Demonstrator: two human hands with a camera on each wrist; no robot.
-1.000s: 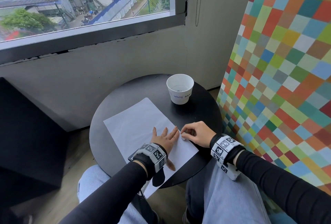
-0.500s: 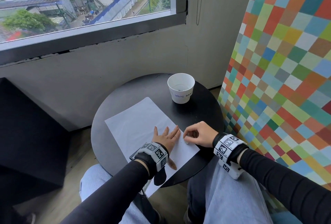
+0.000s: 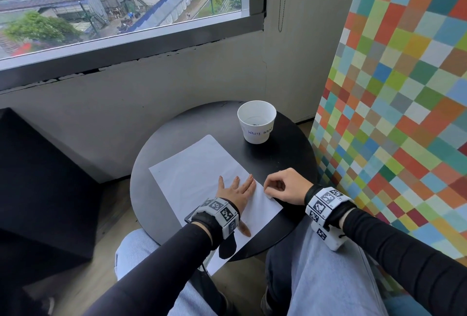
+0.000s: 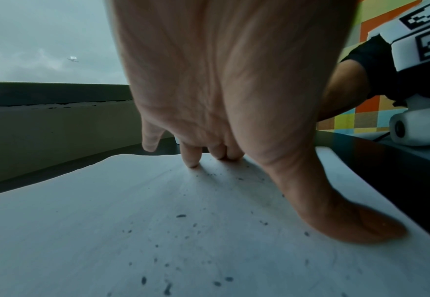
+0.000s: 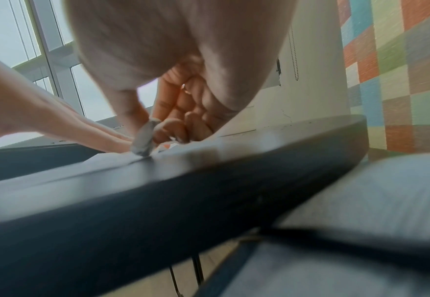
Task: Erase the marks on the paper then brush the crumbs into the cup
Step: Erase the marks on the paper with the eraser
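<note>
My left hand (image 3: 236,193) lies flat with fingers spread on the paper (image 3: 192,171), pinning it to the round black table (image 3: 285,161); my right hand (image 3: 285,185) is curled, thumb and fingertips pinching a small grey eraser (image 5: 144,138) whose tip meets the sheet's right edge, just beside my left fingers. Dark crumbs (image 4: 181,216) speckle the paper under my left palm (plain only in the left wrist view). The white cup (image 3: 256,122), lettered WASTE, stands upright beyond the sheet's far corner, apart from both hands. A chequered coloured wall (image 3: 404,113) crowds the table's right side.
</note>
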